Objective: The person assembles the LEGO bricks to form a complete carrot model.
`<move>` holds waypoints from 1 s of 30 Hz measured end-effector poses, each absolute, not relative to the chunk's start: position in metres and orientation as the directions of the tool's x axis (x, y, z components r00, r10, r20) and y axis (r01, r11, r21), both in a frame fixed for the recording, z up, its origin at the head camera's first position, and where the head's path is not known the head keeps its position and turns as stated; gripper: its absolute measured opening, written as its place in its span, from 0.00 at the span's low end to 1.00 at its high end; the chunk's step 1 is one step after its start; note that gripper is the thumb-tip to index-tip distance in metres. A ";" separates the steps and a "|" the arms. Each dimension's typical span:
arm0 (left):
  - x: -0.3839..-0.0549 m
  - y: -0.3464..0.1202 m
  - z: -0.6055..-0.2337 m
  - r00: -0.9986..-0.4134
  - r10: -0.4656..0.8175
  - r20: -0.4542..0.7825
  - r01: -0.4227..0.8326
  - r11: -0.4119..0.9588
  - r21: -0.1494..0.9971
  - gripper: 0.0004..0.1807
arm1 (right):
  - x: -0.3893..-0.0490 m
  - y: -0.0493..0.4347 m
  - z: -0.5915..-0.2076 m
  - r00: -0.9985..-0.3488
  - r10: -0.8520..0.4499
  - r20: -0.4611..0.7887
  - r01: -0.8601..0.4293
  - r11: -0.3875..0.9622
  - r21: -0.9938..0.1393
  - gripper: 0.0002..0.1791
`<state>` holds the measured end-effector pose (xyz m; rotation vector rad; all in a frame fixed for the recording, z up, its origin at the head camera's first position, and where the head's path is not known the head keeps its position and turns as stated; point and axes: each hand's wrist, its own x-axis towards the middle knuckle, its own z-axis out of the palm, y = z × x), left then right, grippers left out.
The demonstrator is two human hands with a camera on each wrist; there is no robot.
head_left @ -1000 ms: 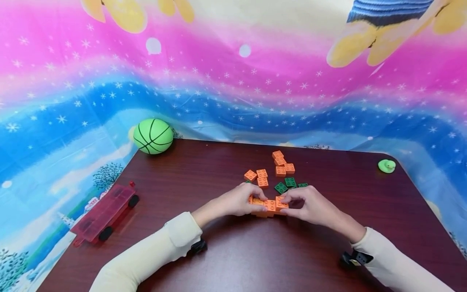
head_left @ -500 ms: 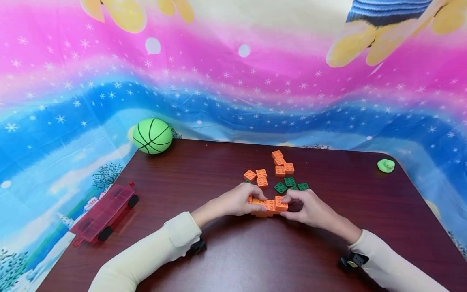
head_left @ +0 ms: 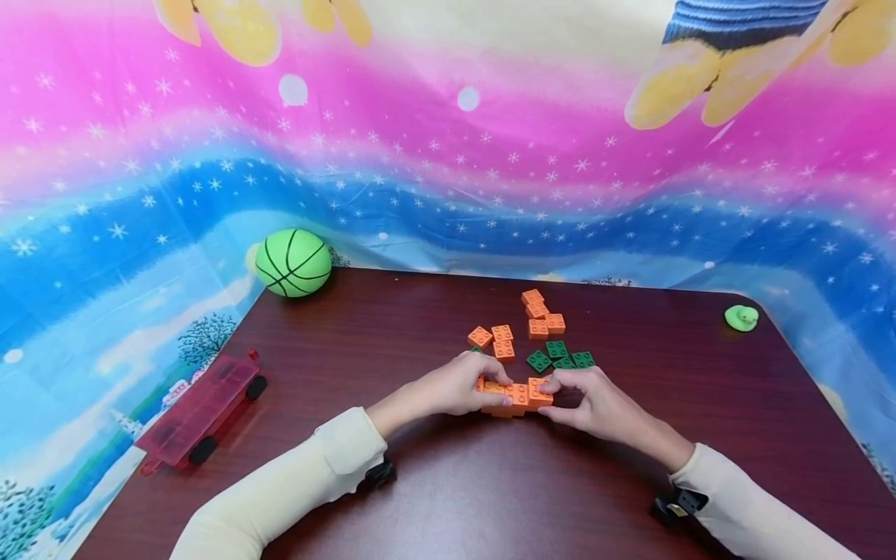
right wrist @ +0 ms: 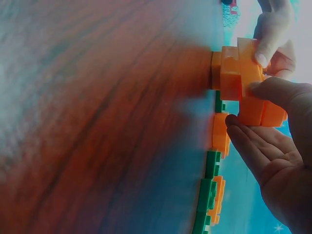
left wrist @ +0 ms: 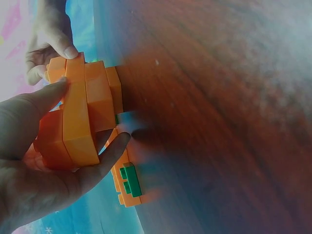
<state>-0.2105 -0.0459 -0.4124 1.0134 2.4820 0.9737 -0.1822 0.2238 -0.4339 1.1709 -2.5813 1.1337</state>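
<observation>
A stepped build of stacked orange toy bricks stands on the table in front of the person, narrower at its base. My left hand grips its left end between thumb and fingers. At the other end, my right hand pinches the raised right brick, thumb on the near side. Both wrist views show the layers of the build side-on, with thumbs pressed against its near face. Just behind it lie several loose green bricks. Beyond those are loose orange bricks, some touching each other.
On the dark wooden table, a pinkish-red translucent toy car body with black wheels stands at the left edge. A green ball sits at the far left corner, a small green rubber duck at the far right. Printed cloth hangs behind.
My right hand and forearm have shifted very slightly left and toward the person, uncovering more of a green brick behind it. The left hand and the orange build stay almost still.
</observation>
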 end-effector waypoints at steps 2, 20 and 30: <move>-0.210 -0.046 -0.412 -0.708 0.707 -0.005 0.513 0.519 0.683 0.11 | -0.182 0.224 -0.435 -0.702 -0.613 0.362 -0.680 0.428 -0.595 0.13; -0.211 -0.045 -0.414 -0.719 0.695 -0.021 0.499 0.537 0.681 0.11 | -0.185 0.225 -0.438 -0.702 -0.609 0.369 -0.681 0.425 -0.596 0.12; -0.211 -0.047 -0.413 -0.718 0.696 -0.015 0.501 0.531 0.683 0.12 | -0.184 0.223 -0.436 -0.697 -0.623 0.354 -0.692 0.455 -0.560 0.14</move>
